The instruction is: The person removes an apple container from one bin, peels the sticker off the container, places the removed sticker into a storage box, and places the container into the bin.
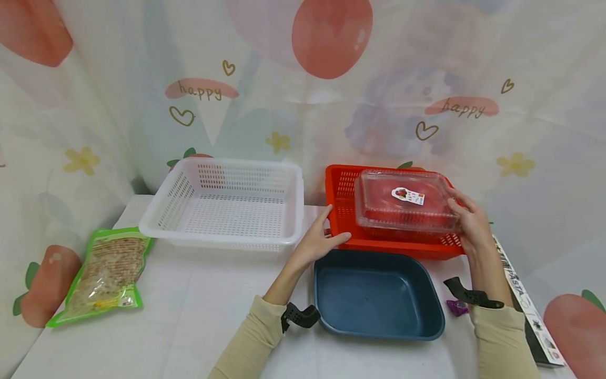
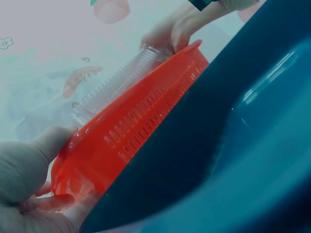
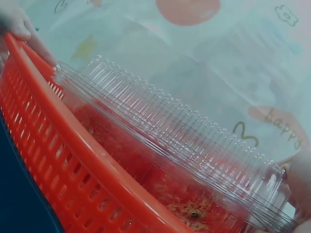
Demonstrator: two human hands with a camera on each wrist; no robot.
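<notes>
In the head view a red perforated basket (image 1: 397, 245) stands at the back right. A clear lidded plastic box (image 1: 402, 210) with red contents and a white label sits in it, its right side raised near the rim. My right hand (image 1: 475, 223) grips the box's right end. At the basket's front left corner, my left hand (image 1: 312, 239) holds the rim; the left wrist view shows the thumb (image 2: 53, 141) at the rim and fingers below. The right wrist view shows the box (image 3: 170, 141) tilted above the basket wall (image 3: 58, 165).
A dark blue basin (image 1: 379, 295) stands in front of the red basket. To the left are a white perforated basket (image 1: 222, 239) and a green-edged bag (image 1: 106, 273). A purple packet (image 1: 457, 307) and a long flat box marked PASTA (image 1: 527, 305) lie at the right.
</notes>
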